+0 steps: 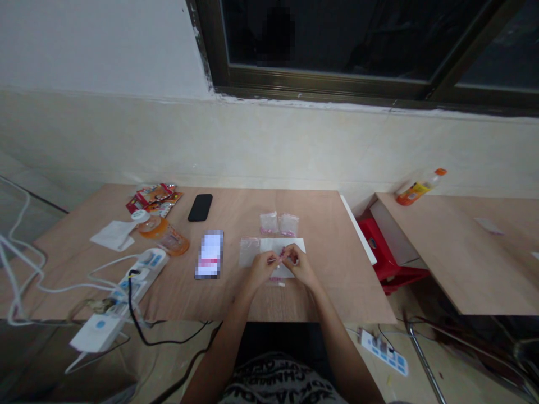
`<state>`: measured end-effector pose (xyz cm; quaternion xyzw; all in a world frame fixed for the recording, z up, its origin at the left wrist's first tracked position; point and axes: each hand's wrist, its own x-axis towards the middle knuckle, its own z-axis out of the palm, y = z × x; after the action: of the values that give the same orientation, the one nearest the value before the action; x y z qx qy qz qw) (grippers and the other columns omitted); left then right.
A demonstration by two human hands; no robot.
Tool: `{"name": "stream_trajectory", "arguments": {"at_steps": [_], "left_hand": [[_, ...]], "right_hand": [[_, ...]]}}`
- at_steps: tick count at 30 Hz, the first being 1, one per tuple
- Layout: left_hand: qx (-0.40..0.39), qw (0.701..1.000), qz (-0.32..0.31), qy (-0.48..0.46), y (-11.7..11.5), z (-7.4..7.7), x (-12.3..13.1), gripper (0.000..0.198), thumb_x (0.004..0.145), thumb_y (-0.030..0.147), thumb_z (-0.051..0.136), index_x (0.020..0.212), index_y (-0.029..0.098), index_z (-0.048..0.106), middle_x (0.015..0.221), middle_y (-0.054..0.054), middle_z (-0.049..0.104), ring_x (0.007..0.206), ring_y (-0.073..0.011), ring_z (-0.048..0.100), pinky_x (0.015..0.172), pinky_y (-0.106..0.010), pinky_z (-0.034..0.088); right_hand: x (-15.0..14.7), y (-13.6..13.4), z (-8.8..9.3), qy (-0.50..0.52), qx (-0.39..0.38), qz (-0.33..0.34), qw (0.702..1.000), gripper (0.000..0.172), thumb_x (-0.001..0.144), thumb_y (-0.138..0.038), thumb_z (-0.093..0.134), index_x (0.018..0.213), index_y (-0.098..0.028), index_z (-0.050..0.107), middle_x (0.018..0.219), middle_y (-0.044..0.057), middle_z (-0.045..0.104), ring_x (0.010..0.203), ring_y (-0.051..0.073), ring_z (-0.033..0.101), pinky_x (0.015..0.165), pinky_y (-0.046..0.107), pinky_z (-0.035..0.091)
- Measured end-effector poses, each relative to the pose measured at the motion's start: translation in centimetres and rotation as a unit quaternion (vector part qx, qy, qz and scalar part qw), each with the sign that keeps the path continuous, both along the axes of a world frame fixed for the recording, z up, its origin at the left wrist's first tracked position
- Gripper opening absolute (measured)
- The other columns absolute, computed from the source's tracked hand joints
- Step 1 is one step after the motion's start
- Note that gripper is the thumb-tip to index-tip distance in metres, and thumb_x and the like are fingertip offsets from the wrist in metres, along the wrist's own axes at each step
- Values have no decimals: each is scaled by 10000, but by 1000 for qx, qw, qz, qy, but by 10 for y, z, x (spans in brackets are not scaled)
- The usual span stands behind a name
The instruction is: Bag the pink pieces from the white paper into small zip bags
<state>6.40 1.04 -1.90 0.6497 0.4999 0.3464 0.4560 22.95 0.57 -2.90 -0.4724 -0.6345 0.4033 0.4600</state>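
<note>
The left hand point(261, 269) and right hand point(301, 266) pinch a tiny pink item, too small to identify, between their fingers point(286, 253), above a white paper sheet point(292, 244). Two transparent bags point(269, 223) of pink pieces lie just beyond. The wooden counter's point(320, 224) front edge is near; its right edge is well apart.

From my seat, the pinkish item point(281, 259) pinched in the fingers point(291, 256) at center frame looks too small to identify, as far as I can tell. The pixelated rectangle point(209, 254) left of it is unreadable, the small bags point(269, 223) above hold indistinct contents, and the window point(337, 45) runs off the top edge.
</note>
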Motion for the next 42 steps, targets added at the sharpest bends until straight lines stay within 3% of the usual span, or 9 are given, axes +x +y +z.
{"name": "stream_trajectory", "arguments": {"at_steps": [3, 7, 13, 19, 25, 29, 34, 39, 42], "left_hand": [[-8, 1000, 11, 19, -2, 0, 0, 253, 821, 366, 572, 716, 159, 674, 646, -22, 668, 612, -160, 613, 612, -263, 465], [-7, 1000, 12, 25, -3, 0, -3, 234, 840, 335, 549, 820, 167, 710, 786, -50, 736, 721, -181, 659, 681, -278, 498], [30, 995, 21, 93, -5, 2, -9, 302, 887, 327, 478, 751, 177, 702, 739, -40, 727, 701, -179, 657, 690, -280, 489], [9, 999, -5, 34, -5, -1, -11, 307, 894, 378, 495, 929, 188, 732, 942, -60, 762, 832, -203, 689, 731, -285, 516], [27, 998, 28, 39, -1, 4, -24, 309, 899, 367, 481, 896, 197, 739, 914, -56, 767, 846, -208, 702, 772, -304, 528], [62, 993, 90, 35, 23, 24, -37, 301, 889, 360, 496, 915, 184, 738, 936, -66, 764, 875, -214, 701, 799, -316, 532], [99, 991, 88, 25, 76, 43, -39, 320, 891, 400, 499, 952, 169, 712, 1004, -68, 748, 943, -217, 680, 816, -311, 524], [84, 995, 51, -23, 129, 38, -24, 318, 878, 408, 501, 886, 145, 680, 861, -61, 726, 752, -171, 665, 703, -269, 526], [26, 998, 49, -32, 152, 26, -17, 272, 821, 402, 582, 834, 145, 671, 800, -49, 710, 714, -165, 649, 670, -259, 518]], "right_hand": [[0, -1, 1, 12, -1, -14, 1000, 170, 794, -274, 651, 899, -216, 530, 756, -23, 584, 628, 135, 497, 587, 250, 368], [4, 0, 1, 16, 1, -50, 999, 170, 791, -284, 649, 887, -214, 528, 749, -17, 598, 621, 136, 503, 587, 253, 375], [7, 3, -3, 30, 4, -60, 998, 205, 775, -304, 677, 891, -214, 535, 758, -7, 621, 625, 138, 524, 593, 259, 391], [7, 2, -9, 36, -3, -104, 994, 242, 773, -362, 689, 900, -219, 540, 739, -2, 640, 618, 151, 523, 584, 271, 387], [16, -3, -15, 35, 4, -115, 993, 402, 785, -393, 693, 1117, -221, 546, 797, -2, 664, 613, 144, 497, 653, 294, 415], [32, -5, -28, 40, -8, -200, 979, 367, 806, -442, 649, 1070, -199, 576, 740, -11, 606, 592, 139, 471, 594, 276, 397], [41, -6, -39, 45, -26, -241, 969, 318, 815, -467, 614, 963, -186, 594, 631, -39, 525, 579, 141, 474, 565, 263, 399], [40, -7, -39, 17, -43, -232, 972, 352, 819, -499, 603, 962, -177, 609, 627, -34, 532, 575, 147, 489, 564, 267, 418], [40, -7, -39, 4, -44, -236, 971, 363, 813, -518, 597, 940, -179, 617, 624, -30, 535, 571, 151, 492, 559, 268, 425]]}}
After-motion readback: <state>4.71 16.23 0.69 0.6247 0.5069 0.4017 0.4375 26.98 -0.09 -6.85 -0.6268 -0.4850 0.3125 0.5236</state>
